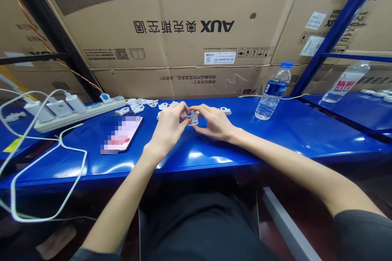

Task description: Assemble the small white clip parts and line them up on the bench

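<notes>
Between my two hands is a small white plastic part (192, 119) with a rounded notch in its upper edge and small dark marks along its lower edge. My left hand (171, 124) pinches it from the left with thumb and fingers. From the other side, my right hand (216, 123) grips it too, thumb below and fingers above. More white plastic parts (137, 107) lie in a loose group behind and left of my left hand. Another white part (226, 111) rests just behind my right hand. Fingers cover some of the held part.
A phone (122, 134) lies on the blue table (239, 151), left of my hands. A power strip (82, 112) with chargers and looping white cables (84, 163) is farther left. One water bottle (274, 91) stands to the right, another (346, 81) beyond. Cardboard boxes (183, 0) form the back.
</notes>
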Demonstrator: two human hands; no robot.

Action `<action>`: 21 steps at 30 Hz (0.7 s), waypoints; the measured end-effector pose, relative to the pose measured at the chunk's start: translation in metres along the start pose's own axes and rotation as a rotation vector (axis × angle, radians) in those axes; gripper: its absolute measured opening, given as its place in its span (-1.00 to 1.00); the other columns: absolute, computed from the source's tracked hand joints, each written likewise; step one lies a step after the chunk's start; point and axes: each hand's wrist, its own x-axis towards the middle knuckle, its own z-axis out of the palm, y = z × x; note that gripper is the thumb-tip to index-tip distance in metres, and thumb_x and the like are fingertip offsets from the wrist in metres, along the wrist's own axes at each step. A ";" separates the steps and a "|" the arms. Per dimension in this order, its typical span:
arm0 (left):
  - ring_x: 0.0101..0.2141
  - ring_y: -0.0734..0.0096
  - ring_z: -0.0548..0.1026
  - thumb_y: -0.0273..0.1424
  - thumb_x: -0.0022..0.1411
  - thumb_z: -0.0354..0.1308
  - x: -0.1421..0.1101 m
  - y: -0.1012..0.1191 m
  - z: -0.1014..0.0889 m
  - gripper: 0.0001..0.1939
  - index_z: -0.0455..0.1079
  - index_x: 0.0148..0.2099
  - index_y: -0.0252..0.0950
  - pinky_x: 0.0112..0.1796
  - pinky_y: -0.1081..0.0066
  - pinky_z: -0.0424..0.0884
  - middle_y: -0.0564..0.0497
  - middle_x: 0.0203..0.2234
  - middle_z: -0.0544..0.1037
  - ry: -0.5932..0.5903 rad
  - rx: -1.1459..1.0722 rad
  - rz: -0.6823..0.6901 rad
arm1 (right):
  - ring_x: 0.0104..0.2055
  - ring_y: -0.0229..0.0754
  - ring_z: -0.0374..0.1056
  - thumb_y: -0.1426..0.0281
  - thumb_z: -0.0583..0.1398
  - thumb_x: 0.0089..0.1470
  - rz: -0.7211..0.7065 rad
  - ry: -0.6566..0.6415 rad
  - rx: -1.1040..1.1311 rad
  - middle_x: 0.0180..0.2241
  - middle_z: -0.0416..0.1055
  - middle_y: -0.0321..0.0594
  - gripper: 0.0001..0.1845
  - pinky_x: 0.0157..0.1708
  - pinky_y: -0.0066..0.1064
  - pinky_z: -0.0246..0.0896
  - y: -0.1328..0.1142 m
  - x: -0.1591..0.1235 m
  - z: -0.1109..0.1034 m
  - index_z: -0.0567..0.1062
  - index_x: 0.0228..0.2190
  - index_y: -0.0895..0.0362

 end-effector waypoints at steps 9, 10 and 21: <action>-0.43 0.26 0.46 -0.28 0.32 0.29 -0.004 0.001 -0.003 -0.81 0.37 -0.13 -0.23 -0.30 0.29 0.33 0.07 -0.47 0.46 -0.020 0.099 -0.120 | -0.02 -0.01 0.53 0.34 0.25 0.25 0.025 0.010 0.012 0.05 0.54 -0.05 -0.49 -0.01 -0.17 0.41 -0.002 0.000 -0.002 0.40 0.21 0.09; -0.43 0.25 0.46 -0.27 0.32 0.29 -0.004 0.002 -0.004 -0.80 0.37 -0.12 -0.22 -0.31 0.28 0.33 0.07 -0.47 0.47 -0.024 0.106 -0.128 | -0.03 -0.01 0.54 0.33 0.24 0.26 0.026 0.012 0.015 0.06 0.54 -0.04 -0.49 -0.02 -0.17 0.42 -0.002 0.000 -0.002 0.40 0.20 0.11; -0.07 -0.10 0.61 -0.27 0.53 -0.06 -0.007 -0.011 -0.008 -0.68 0.37 0.16 -0.29 -0.16 0.14 0.48 -0.25 -0.07 0.64 -0.243 0.385 -0.151 | 0.08 0.05 0.46 0.31 0.25 0.27 0.059 0.028 -0.017 0.14 0.53 -0.02 -0.47 0.14 -0.10 0.38 0.005 0.002 -0.001 0.42 0.23 0.16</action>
